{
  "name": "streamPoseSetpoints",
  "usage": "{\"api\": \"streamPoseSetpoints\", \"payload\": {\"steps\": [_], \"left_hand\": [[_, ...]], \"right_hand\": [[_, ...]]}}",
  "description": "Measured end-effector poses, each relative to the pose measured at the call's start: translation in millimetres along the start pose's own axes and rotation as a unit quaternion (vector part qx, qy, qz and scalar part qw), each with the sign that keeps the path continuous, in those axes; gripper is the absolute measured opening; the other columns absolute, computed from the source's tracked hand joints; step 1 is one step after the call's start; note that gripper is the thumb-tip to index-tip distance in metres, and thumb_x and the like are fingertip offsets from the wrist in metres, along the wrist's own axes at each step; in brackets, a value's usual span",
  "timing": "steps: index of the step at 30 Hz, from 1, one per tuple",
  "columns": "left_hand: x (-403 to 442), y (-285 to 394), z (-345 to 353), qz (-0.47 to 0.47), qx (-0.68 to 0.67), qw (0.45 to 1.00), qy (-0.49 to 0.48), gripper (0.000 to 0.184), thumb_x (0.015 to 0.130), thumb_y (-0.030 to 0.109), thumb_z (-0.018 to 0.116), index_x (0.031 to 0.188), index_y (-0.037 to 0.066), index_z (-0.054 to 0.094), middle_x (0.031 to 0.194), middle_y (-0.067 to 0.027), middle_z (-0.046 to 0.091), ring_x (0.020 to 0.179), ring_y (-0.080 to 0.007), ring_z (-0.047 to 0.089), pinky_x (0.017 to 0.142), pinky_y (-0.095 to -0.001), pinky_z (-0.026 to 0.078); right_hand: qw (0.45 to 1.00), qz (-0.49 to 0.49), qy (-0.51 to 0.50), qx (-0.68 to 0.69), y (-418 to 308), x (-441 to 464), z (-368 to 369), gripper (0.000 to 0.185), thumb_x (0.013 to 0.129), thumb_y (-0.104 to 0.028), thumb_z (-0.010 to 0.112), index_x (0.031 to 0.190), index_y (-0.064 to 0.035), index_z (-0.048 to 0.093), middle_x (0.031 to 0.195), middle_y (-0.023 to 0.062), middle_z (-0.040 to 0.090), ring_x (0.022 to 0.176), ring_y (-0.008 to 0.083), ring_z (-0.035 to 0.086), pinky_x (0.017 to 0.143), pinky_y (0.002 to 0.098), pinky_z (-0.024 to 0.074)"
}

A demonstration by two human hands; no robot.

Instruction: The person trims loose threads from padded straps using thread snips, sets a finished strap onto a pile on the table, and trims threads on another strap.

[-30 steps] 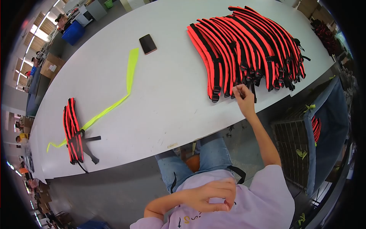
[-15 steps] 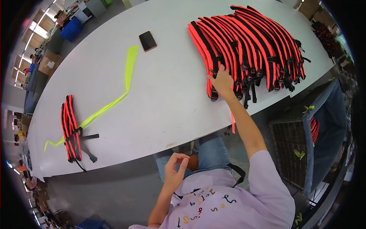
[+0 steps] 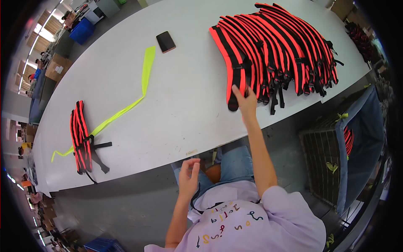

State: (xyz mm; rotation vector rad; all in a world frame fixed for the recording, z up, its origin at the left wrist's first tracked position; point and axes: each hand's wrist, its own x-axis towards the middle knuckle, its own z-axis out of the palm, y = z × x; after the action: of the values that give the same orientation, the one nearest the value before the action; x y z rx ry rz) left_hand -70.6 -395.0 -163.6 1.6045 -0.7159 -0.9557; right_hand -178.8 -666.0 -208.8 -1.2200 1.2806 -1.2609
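A thick pile of red-and-black padded straps [image 3: 268, 46] with black buckles lies at the right of the white table. My right hand [image 3: 247, 103] grips the lower end of the nearest red-and-black strap [image 3: 235, 80], thumb on top and fingers behind its edge. That strap now lies with its broad face up. My left hand [image 3: 189, 174] hovers over my lap at the table's front edge, loosely curled and holding nothing, thumb apart from the fingers. At the left lies a small bundle of similar straps [image 3: 79, 134], crossing a long yellow-green ribbon [image 3: 121, 113].
A dark phone [image 3: 166, 42] lies toward the back of the white table [image 3: 184, 84]. Right of me stands a wire cage bin [image 3: 325, 168] with a blue-grey liner and more straps inside. A blue crate [image 3: 103, 245] is on the floor; people work in the far background.
My right hand has slid toward the strap's lower end and now grips it, and that strap has turned flatter. My left hand has shifted slightly up and left.
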Motion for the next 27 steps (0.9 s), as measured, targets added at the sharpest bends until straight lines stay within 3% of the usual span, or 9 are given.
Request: {"api": "streamPoseSetpoints", "payload": {"steps": [7,9,11,12,14,18,21,24,27], "left_hand": [[100,9,-9,-0.107,0.047,0.983,-0.142,0.074,0.093,0.057,0.012,0.114,0.000,0.054,0.111,-0.0078,0.056,0.082,-0.0112,0.046,0.076,-0.0228,0.039],[125,1,-4,-0.189,-0.183,0.945,-0.196,0.070,0.093,0.057,0.021,0.115,-0.002,0.051,0.110,-0.0083,0.057,0.092,-0.0120,0.052,0.083,-0.0274,0.043],[137,13,-1,-0.220,-0.234,0.940,-0.114,0.059,0.092,0.053,0.035,0.110,0.000,0.054,0.095,-0.0085,0.063,0.081,-0.0157,0.062,0.072,-0.0287,0.052],[140,11,-7,-0.221,-0.242,0.938,-0.110,0.043,0.092,0.039,0.049,0.110,0.000,0.053,0.092,-0.0064,0.061,0.077,-0.0126,0.061,0.067,-0.0268,0.051],[124,29,-10,-0.172,-0.180,0.966,-0.067,0.035,0.091,0.031,0.054,0.106,0.000,0.054,0.086,-0.0053,0.062,0.073,-0.0124,0.061,0.063,-0.0254,0.051],[68,28,-32,-0.073,-0.015,0.997,0.004,0.027,0.088,0.023,0.060,0.101,-0.001,0.057,0.085,-0.0052,0.061,0.073,-0.0138,0.059,0.067,-0.0263,0.048],[11,-1,-49,0.016,0.077,0.996,-0.040,0.024,0.082,0.014,0.064,0.099,-0.002,0.058,0.083,-0.0068,0.059,0.073,-0.0192,0.055,0.069,-0.0302,0.045],[-35,-10,-54,0.090,0.237,0.963,-0.096,0.027,0.077,0.009,0.065,0.100,-0.002,0.057,0.082,-0.0101,0.055,0.076,-0.0252,0.051,0.070,-0.0337,0.042],[-68,-21,-53,-0.001,0.189,0.980,-0.069,0.026,0.076,0.008,0.065,0.099,-0.002,0.057,0.084,-0.0122,0.051,0.079,-0.0289,0.047,0.070,-0.0350,0.040]], "right_hand": [[0.978,0.087,-0.182,0.059,-63,-186,-11,0.022,0.084,-0.019,0.063,0.091,-0.0016,0.051,0.067,-0.0016,0.055,0.053,0.0028,0.044,0.047,0.0220,0.0366],[0.951,0.081,-0.298,-0.011,-57,-215,-21,0.027,0.083,-0.023,0.065,0.092,-0.0021,0.050,0.061,0.0059,0.054,0.048,0.0101,0.049,0.046,0.0273,0.0366],[0.930,0.078,-0.358,0.027,-39,-240,-25,0.029,0.081,-0.027,0.066,0.087,-0.0021,0.052,0.057,0.0089,0.053,0.047,0.0178,0.052,0.046,0.0295,0.0382],[0.910,0.019,-0.414,-0.017,-34,-240,-32,0.030,0.081,-0.028,0.066,0.085,-0.0020,0.052,0.056,0.0094,0.052,0.047,0.0194,0.052,0.046,0.0298,0.0386],[0.843,-0.096,-0.520,-0.102,-33,-233,-55,0.032,0.081,-0.031,0.066,0.081,-0.0019,0.054,0.055,0.0104,0.051,0.047,0.0227,0.053,0.046,0.0303,0.0392],[0.926,0.021,-0.372,-0.064,-41,-194,-68,0.027,0.081,-0.026,0.067,0.080,-0.0021,0.056,0.056,0.0063,0.054,0.049,0.0137,0.054,0.047,0.0278,0.0402],[0.948,0.046,-0.307,-0.064,-54,-152,-68,0.021,0.083,-0.020,0.066,0.092,-0.0022,0.059,0.062,0.0001,0.054,0.055,0.0047,0.048,0.049,0.0233,0.0386],[0.936,0.152,-0.317,0.027,-47,-138,-58,0.026,0.083,-0.019,0.065,0.103,-0.0027,0.059,0.064,-0.0036,0.047,0.056,0.0038,0.042,0.053,0.0204,0.0367],[0.912,0.098,-0.391,0.077,-33,-145,-44,0.031,0.083,-0.017,0.064,0.110,-0.0020,0.058,0.062,-0.0066,0.039,0.057,0.0028,0.038,0.055,0.0187,0.0340]]}}
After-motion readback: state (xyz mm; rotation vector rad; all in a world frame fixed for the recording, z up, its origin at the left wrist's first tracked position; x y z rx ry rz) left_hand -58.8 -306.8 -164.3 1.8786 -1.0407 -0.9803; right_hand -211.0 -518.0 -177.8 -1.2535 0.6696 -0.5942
